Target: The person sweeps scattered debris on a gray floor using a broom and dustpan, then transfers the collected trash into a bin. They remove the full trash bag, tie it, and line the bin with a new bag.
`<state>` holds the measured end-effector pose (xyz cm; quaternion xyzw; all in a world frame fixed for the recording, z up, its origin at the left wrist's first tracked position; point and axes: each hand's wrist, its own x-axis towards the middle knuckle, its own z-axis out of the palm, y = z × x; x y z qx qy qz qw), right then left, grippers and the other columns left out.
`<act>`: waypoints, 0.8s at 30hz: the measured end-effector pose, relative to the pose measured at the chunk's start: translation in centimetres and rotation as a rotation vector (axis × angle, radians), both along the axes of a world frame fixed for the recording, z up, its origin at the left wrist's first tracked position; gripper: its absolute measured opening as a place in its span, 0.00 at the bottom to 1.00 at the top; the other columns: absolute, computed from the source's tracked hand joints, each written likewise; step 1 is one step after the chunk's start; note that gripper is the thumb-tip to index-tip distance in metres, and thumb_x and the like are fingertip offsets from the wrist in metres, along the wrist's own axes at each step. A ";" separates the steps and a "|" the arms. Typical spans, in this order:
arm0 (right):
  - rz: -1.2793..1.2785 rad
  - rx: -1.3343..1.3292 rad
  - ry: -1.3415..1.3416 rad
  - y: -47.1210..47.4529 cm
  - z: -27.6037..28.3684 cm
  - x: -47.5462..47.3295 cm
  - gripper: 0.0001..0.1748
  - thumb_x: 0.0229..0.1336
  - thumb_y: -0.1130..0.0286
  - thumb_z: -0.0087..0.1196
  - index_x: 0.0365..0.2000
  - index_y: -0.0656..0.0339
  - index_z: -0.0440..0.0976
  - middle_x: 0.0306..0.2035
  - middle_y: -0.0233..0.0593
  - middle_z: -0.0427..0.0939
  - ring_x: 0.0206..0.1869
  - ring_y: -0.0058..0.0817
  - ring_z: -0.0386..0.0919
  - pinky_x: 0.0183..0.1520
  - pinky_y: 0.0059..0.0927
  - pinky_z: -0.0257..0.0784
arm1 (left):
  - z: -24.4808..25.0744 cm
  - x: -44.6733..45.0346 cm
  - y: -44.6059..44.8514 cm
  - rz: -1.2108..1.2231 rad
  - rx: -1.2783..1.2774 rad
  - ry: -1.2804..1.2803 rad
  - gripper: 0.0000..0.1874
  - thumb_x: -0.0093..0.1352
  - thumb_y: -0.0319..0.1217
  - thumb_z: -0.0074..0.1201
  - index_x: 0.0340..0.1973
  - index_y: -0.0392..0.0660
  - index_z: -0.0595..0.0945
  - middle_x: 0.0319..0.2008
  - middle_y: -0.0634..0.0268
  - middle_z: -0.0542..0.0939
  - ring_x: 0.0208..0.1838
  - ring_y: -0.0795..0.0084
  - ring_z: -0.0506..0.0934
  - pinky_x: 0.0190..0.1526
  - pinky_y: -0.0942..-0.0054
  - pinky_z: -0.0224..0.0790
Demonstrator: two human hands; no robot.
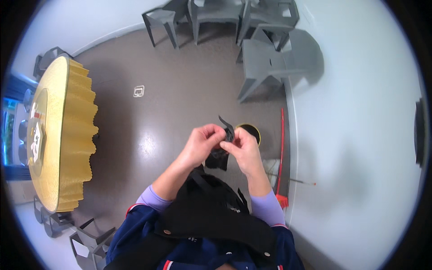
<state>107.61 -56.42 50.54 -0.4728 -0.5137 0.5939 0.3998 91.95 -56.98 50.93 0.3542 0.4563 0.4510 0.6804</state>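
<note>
Between both hands is a bunched piece of thin black plastic, seemingly a bag [218, 160], with a narrow strip of it sticking up above the fingers. My left hand [204, 141] pinches it between thumb and fingertips from the left. From the right, my right hand [242, 144] grips the same gathered part, its thumb pointing toward the left thumb. The lower part of the plastic hangs below the fingers. Just behind my right hand, a round black bin with a yellow rim [259, 131] stands on the floor, partly hidden by that hand.
A round table with a gold cloth [77, 135] stands at left. Grey plastic chairs [263, 64] line the far wall and right corner; another chair [91, 241] is at lower left. A red-handled broom [280, 152] and a dustpan [271, 167] lie along the right wall.
</note>
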 end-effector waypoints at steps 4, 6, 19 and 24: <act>-0.035 -0.160 0.357 -0.1 0.1 0.5 0.06 0.55 0.77 0.55 0.24 0.66 0.71 0.24 0.31 0.74 0.26 0.16 0.73 0.33 0.20 0.72 | -0.3 0.0 0.1 0.051 -0.083 -0.205 0.09 0.70 0.31 0.48 0.36 0.37 0.77 0.30 0.66 0.78 0.33 0.78 0.77 0.37 0.80 0.72; -0.075 -0.178 0.397 0.0 0.0 0.5 0.05 0.56 0.77 0.54 0.25 0.67 0.71 0.24 0.31 0.74 0.26 0.16 0.73 0.34 0.21 0.74 | -0.3 0.1 0.1 0.069 -0.087 -0.252 0.09 0.70 0.30 0.49 0.36 0.36 0.77 0.31 0.65 0.78 0.33 0.78 0.78 0.38 0.80 0.72; -0.003 -0.124 0.231 0.4 -0.2 -0.4 0.06 0.54 0.78 0.56 0.26 0.66 0.69 0.24 0.29 0.71 0.27 0.15 0.72 0.31 0.21 0.74 | -1.0 -1.1 0.4 -0.023 0.016 0.022 0.07 0.70 0.29 0.49 0.36 0.37 0.75 0.33 0.68 0.76 0.36 0.80 0.75 0.41 0.79 0.70; -0.015 -0.246 0.483 0.5 -0.6 -0.2 0.04 0.57 0.76 0.53 0.33 0.66 0.73 0.28 0.34 0.74 0.30 0.18 0.72 0.36 0.26 0.75 | -1.4 -1.5 0.5 -0.020 -0.040 -0.159 0.07 0.72 0.30 0.45 0.38 0.39 0.73 0.34 0.68 0.75 0.37 0.79 0.75 0.41 0.78 0.70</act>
